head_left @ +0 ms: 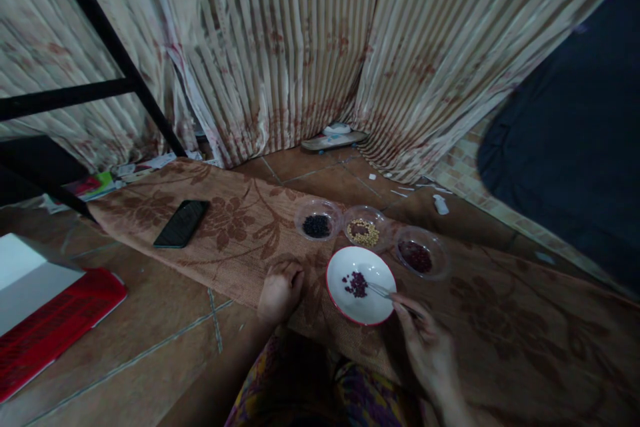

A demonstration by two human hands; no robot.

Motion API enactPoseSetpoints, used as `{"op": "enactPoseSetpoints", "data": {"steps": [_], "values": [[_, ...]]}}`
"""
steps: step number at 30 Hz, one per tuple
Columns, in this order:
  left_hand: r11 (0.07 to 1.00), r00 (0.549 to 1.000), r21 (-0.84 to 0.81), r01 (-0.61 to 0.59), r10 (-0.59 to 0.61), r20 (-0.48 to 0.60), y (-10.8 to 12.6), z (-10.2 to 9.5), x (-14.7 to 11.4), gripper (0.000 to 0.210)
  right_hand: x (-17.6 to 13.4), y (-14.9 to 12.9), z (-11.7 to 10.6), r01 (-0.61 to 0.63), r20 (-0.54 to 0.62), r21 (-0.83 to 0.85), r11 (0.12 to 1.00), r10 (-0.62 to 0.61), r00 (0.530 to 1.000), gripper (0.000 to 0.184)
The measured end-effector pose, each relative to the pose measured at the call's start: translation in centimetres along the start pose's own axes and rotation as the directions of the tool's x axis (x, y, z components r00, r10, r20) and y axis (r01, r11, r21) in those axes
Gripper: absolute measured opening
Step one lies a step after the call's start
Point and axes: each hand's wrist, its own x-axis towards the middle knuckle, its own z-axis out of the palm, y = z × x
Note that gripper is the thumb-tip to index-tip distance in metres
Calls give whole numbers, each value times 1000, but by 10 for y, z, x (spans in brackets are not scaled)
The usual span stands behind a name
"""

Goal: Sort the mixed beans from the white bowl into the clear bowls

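Observation:
My right hand [425,337] grips metal tweezers [381,290], their tips reaching into a white bowl with a red rim [360,313]. Dark red beans [356,285] lie in a small heap in the bowl, near the tips; I cannot tell whether a bean is between them. Curled into a fist, my left hand [281,287] rests on the patterned cloth left of the bowl, with nothing visible in it. Behind the bowl stand three clear plastic bowls: one with black beans [316,225], one with yellow beans [364,232], and one with dark red beans [416,256].
A brown floral cloth [250,213] covers the narrow bench or table. On its left part lies a black phone [181,223]. A red and white box [60,313] is on the tiled floor at left. Curtains [300,47] hang behind, and a dark cover [570,127] rises at right.

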Motion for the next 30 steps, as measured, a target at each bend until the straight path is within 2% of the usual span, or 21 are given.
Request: {"op": "enactPoseSetpoints", "data": {"steps": [16,27,30], "values": [[1000,1000,15,-6,6,-3,0,0,-1,19,0,-4,2,-38,-12,-6,999,38,999,42],[1000,1000,6,3,-3,8,-1,0,0,18,1,-2,5,-70,-74,91,993,77,994,43],[1000,1000,5,4,-4,8,-1,1,0,19,3,-11,-1,-67,-143,109,992,82,986,43]]}}
